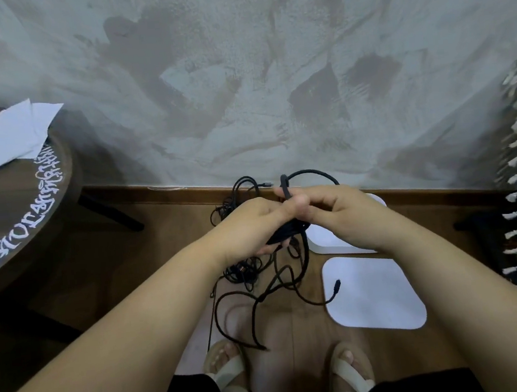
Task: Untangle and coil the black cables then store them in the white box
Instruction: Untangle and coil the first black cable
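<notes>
Hands — left, right — both clench the black cable bundle.

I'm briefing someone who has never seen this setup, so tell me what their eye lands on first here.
First, the two hands in the middle: the left hand and right hand meet around a bundle of black cable, one loop arching above the fingers. Below hang loose tangled strands, and more cable lies on the wooden floor. To the right, on the floor, lies a white lid.

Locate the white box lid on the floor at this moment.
In the head view, the white lid lies flat on the wooden floor at lower right, just nearer than the white box, beside the dangling black cable.
</notes>
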`<state>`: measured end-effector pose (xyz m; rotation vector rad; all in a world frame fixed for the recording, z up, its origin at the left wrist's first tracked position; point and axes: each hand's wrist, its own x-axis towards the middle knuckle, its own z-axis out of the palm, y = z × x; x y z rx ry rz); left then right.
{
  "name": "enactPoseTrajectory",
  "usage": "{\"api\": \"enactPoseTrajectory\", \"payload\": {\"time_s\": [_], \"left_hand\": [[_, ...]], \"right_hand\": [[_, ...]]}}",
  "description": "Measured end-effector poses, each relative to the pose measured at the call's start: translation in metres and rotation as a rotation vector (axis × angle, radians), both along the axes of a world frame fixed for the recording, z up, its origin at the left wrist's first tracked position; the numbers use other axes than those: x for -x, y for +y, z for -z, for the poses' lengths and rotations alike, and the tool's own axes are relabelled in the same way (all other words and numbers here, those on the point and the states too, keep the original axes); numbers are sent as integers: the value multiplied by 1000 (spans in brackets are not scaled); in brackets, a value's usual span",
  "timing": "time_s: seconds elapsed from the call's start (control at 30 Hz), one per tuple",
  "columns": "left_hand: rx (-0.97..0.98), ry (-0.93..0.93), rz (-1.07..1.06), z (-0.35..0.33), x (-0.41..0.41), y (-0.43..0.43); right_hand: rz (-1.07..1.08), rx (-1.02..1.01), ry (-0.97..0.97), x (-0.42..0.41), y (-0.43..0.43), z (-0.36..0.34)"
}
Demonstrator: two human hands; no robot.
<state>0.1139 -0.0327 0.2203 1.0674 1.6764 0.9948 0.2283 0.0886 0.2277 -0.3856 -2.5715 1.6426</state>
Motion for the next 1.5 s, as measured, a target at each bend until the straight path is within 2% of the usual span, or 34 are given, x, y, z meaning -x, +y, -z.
{"api": "enactPoseTrajectory", "payload": {"time_s": [0.1,0.2,0.27,0.33,0.43,0.5,0.57,0.67,0.73,0.8,0.87,0.9,0.97,1.03,1.07,1.1,1.17,1.27,1.3,1.33,1.4,1.5], "left_hand": [[-38,-33,-32,-2,-1,0],[-41,-100,-61,-4,-1,0],[-54,-106,-46,-6,-1,0],[-56,-94,-33,-6,-2,0],[-26,-46,-28,-3,-5,2],[0,-63,-35,-1,-7,4],[19,-31,-42,-1,-8,4],[-41,161,-96,1,-7,7],[-90,285,-208,6,-3,7],[-95,188,-388,8,7,7],[15,-46,-469,12,20,5],[117,-122,-408,14,24,4],[345,-168,-131,18,24,-1],[464,-106,185,15,17,-6],[469,-57,272,13,15,-8],[449,-17,287,9,15,-8],[350,82,128,1,20,-8],[83,238,-451,-8,28,-6],[-28,237,-600,-13,29,-6],[-136,243,-661,-18,27,-7],[-244,326,-546,-28,19,-7],[-178,451,-177,-26,0,-2]], "right_hand": [[-36,-58,-12,-1,6,0],[-84,110,-77,-7,19,-5],[-140,108,-111,-12,25,-6],[-144,-43,-114,-13,22,-4],[-99,-444,-97,-7,10,-2],[-81,-545,-77,-6,6,-4],[-81,-520,-60,-7,6,-4],[-61,-426,-83,-8,8,-2],[-48,-343,-117,-8,12,-1],[-2,-216,-115,-10,19,-4],[84,-136,-83,-13,28,-8],[126,-109,-54,-14,32,-9],[194,-47,-10,-16,37,-9],[231,-2,6,-16,39,-8],[242,10,14,-16,38,-7],[249,24,29,-15,37,-7],[259,58,67,-14,35,-9],[240,45,79,-11,30,-15],[212,4,61,-10,29,-15],[172,-52,30,-9,28,-15],[72,-170,-52,-6,22,-13],[-39,-225,-107,-3,13,-8]]}}
